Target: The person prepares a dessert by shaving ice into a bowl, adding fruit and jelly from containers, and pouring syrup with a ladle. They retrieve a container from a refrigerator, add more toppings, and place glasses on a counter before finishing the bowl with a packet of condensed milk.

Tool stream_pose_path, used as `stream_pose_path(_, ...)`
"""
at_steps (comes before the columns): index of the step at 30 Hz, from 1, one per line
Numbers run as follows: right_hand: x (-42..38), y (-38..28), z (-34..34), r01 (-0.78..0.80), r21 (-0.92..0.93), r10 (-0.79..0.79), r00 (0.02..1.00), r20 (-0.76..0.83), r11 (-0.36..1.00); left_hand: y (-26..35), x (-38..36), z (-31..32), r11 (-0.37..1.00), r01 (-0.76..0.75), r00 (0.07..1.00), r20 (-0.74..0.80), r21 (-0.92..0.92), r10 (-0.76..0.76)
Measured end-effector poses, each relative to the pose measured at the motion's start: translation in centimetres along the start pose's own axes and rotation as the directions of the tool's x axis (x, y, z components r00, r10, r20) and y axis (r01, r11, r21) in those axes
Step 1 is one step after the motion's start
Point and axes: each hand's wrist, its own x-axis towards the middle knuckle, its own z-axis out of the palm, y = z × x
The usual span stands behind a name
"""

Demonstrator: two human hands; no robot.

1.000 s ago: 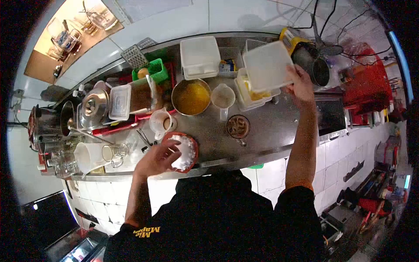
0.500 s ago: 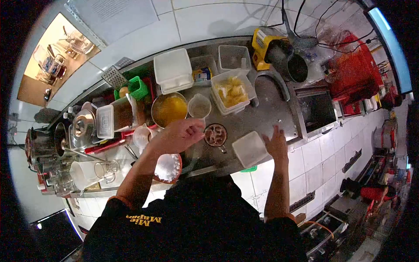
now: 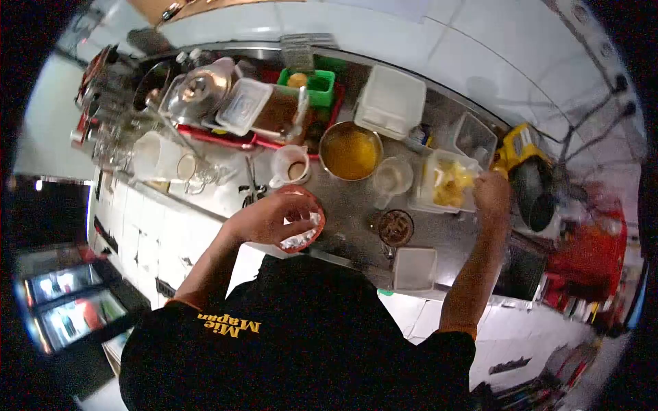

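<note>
My left hand (image 3: 274, 218) is over a red-rimmed bowl (image 3: 317, 236) with white contents, its fingers bent but apart. My right hand (image 3: 492, 195) is closed at the right edge of a clear tub (image 3: 426, 179) of yellow pieces (image 3: 449, 183); what its fingers grip is too blurred to tell. Between the hands stands a glass mug (image 3: 396, 227) with brown contents and ice. A square whitish lid or box (image 3: 415, 268) lies in front of it. Behind them are a clear jug (image 3: 393, 177) and a steel bowl (image 3: 351, 152) of yellow-orange contents.
A white lidded container (image 3: 391, 101), a green basket (image 3: 321, 88) and a steel pot (image 3: 199, 89) line the back. At left are a small pitcher (image 3: 290, 166) and glass mugs (image 3: 195, 175). A yellow appliance (image 3: 519, 145) and a dark round pan (image 3: 533, 193) stand at right.
The view has turned left, so the counter appears further right. My left hand has moved to the red-rimmed bowl. My right hand has left the square lid or box for the yellow-piece tub and closed.
</note>
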Motion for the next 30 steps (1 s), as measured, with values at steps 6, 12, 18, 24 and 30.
stream_pose_path(6,-6.2,-16.4,-14.3,0.275,0.521,-0.170,0.955,-0.241,0.808,0.0,-0.9,1.7,0.625,-0.258,0.964,-0.244,-0.737,0.110)
stream_pose_path(12,-8.6,-34.5,-10.2,0.619,0.533,-0.703,0.709,-0.063,0.577,-2.4,-7.2,-0.3,0.210,-0.094,0.975,-0.133,-0.973,-0.181)
stream_pose_path(18,-10.3,-46.5,-4.2,0.602,0.773,-0.902,0.421,-0.095,0.200,-11.8,-19.2,2.0,0.172,-0.332,0.868,-0.372,-0.927,-0.328)
stream_pose_path(24,-8.8,-53.6,6.7,0.433,0.425,-0.587,0.726,0.359,0.795,-18.8,-25.0,1.7,0.213,-0.377,0.743,-0.431,-0.901,-0.512)
stream_pose_path(30,-7.7,-57.0,12.0,0.330,0.033,-0.309,0.839,0.448,0.944,-20.1,-27.0,-2.3,-0.149,-0.428,0.808,-0.304,-0.891,-0.505)
